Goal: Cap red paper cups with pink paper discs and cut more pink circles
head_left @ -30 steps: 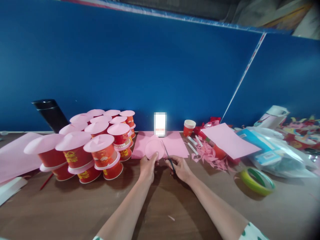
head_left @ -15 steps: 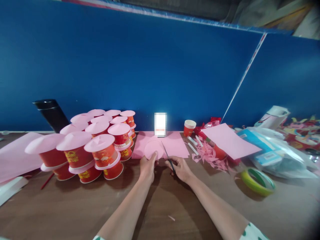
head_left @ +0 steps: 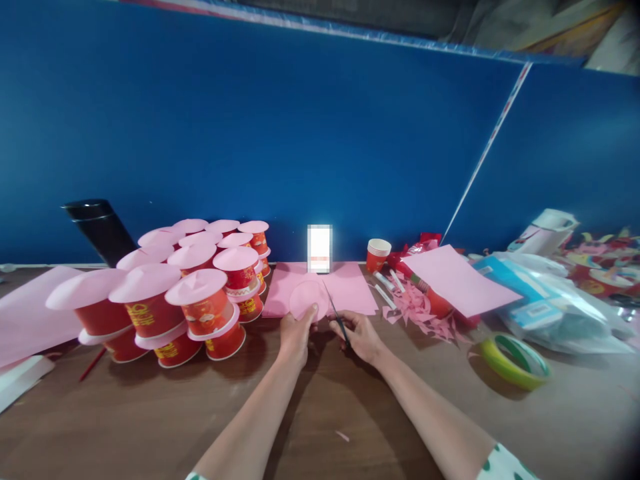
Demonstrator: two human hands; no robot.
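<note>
Between thumb and fingers, my left hand point(head_left: 299, 333) grips a round pink paper disc point(head_left: 307, 298) by its lower edge. My right hand point(head_left: 361, 337) is closed around the handles of a pair of scissors point(head_left: 338, 319), whose blades point up and to the left, close to the disc's right edge. Behind both hands, pink paper sheets point(head_left: 356, 287) lie flat on the brown table point(head_left: 320, 420). Whether the blades touch the disc, I cannot tell.
Stacked red cups point(head_left: 203, 313) with pink paper tops crowd the left. A black flask point(head_left: 100, 230) leans behind them. Right of centre are plain cups point(head_left: 378, 255), pink scraps point(head_left: 417, 308) and a pink sheet point(head_left: 459, 280). Yellow-green tape point(head_left: 515, 363) lies nearer. A lit phone point(head_left: 319, 249) stands behind.
The pink disc sits slightly further right and has turned a little in my left hand. My right hand and the scissors keep nearly the same place. The view has shifted slightly.
</note>
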